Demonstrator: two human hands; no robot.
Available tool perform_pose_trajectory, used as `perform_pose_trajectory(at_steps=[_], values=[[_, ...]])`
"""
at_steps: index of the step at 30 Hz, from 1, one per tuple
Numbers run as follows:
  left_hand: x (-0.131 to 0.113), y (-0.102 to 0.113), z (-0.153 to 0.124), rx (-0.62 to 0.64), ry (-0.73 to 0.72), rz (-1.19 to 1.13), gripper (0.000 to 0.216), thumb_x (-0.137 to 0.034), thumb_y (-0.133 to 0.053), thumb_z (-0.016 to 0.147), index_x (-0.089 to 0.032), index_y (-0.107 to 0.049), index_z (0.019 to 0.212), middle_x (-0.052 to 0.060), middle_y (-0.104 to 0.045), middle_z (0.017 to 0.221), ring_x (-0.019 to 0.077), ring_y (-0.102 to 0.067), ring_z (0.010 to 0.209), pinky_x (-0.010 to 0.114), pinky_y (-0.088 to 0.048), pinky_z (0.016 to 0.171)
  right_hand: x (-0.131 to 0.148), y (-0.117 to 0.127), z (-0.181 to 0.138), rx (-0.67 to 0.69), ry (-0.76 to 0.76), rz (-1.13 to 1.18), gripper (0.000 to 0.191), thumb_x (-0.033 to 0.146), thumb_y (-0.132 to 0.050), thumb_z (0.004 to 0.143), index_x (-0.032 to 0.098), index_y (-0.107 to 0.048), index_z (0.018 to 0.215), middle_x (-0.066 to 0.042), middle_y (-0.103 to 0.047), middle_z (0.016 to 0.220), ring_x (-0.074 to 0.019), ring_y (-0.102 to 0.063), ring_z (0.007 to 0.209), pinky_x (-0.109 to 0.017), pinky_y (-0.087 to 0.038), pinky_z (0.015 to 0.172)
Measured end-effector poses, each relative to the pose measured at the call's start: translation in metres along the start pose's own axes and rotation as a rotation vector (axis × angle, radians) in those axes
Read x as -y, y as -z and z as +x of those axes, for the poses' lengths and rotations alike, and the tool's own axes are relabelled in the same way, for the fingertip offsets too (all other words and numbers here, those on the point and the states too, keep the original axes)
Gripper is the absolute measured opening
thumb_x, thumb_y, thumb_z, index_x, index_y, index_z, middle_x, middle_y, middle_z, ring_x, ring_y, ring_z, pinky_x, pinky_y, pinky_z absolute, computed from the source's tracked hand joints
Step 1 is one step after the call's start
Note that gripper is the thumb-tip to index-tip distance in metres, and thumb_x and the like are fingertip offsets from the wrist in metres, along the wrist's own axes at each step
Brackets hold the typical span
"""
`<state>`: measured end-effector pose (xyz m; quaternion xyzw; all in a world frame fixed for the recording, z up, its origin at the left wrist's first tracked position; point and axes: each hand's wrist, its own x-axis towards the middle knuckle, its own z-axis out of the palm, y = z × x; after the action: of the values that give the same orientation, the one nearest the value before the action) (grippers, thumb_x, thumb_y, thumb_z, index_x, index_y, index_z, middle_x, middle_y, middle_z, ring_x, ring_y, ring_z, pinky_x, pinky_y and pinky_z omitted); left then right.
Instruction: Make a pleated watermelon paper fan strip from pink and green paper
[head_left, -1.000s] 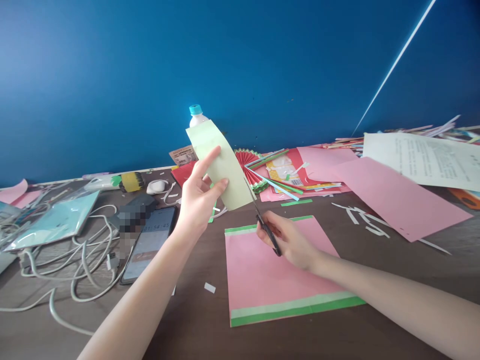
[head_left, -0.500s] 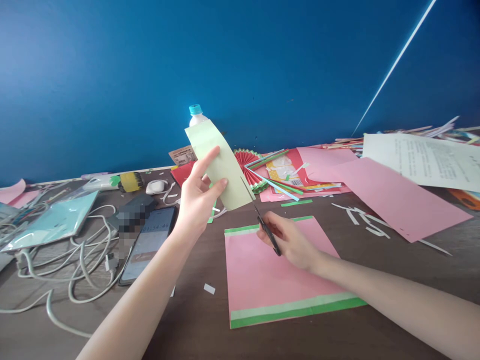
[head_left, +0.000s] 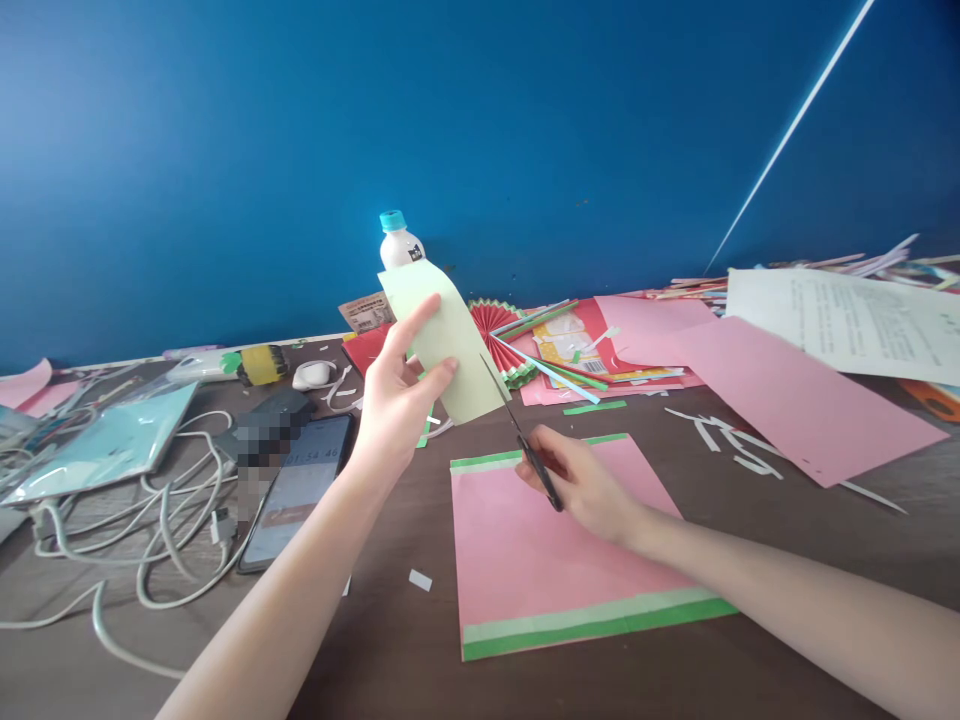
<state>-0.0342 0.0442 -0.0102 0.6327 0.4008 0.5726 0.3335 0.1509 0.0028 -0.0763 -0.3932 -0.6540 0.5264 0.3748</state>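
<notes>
Pale-green sheet (head_left: 461,355) is reading as matt, smooth ppr. Scissors (head_left: 543,478) are showing blk plastic hdls, thin metal-looking blades. Pink sheet (head_left: 555,550) w/ green bands is looking like matt ppr. Tabletop (head_left: 375,650) is showing dk wood grain, low sheen. Lt-blue packet (head_left: 120,440) is showing glossy clear plastic; phone scrn (head_left: 301,490) is looking glassy, smooth. Wht cables (head_left: 96,608) are appearing smooth, plastic-coated.

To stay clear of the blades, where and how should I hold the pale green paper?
Hold the pale green paper by its left long edge, coming from the left, much as the left grip does. It is thin and bowed, so a flat pinch near mid-length should steady it; the scissors meet its lower right part, so the left side looks safest.
</notes>
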Motion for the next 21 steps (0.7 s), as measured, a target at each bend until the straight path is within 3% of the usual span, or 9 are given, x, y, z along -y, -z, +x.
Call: perform_pose_trajectory(at_steps=[15, 21], values=[[-0.0036, -0.0030, -0.0047, 0.011, 0.005, 0.107, 0.058, -0.021, -0.061, 0.077, -0.036, -0.044, 0.129, 0.004, -0.050, 0.126, 0.0193, -0.064, 0.084, 0.025, -0.058, 0.059, 0.0005, 0.0003, 0.0009, 0.007, -0.011, -0.007, 0.034, 0.032, -0.057, 0.078, 0.021, -0.028, 0.063, 0.008, -0.034, 0.056, -0.0074, -0.028, 0.052, -0.022, -0.022, 0.047], [-0.0027, -0.0065, -0.0077, -0.054, -0.104, 0.232, 0.059, -0.016, -0.060, 0.075, -0.037, -0.045, 0.129, 0.002, -0.045, 0.128, 0.0196, -0.061, 0.091, 0.027, -0.056, 0.067, 0.0014, 0.0007, 0.0001, 0.006, -0.025, -0.007, 0.036, 0.037, -0.058, 0.078, 0.021, -0.029, 0.064, 0.007, -0.035, 0.057, -0.0077, -0.029, 0.053, -0.023, -0.023, 0.048]])
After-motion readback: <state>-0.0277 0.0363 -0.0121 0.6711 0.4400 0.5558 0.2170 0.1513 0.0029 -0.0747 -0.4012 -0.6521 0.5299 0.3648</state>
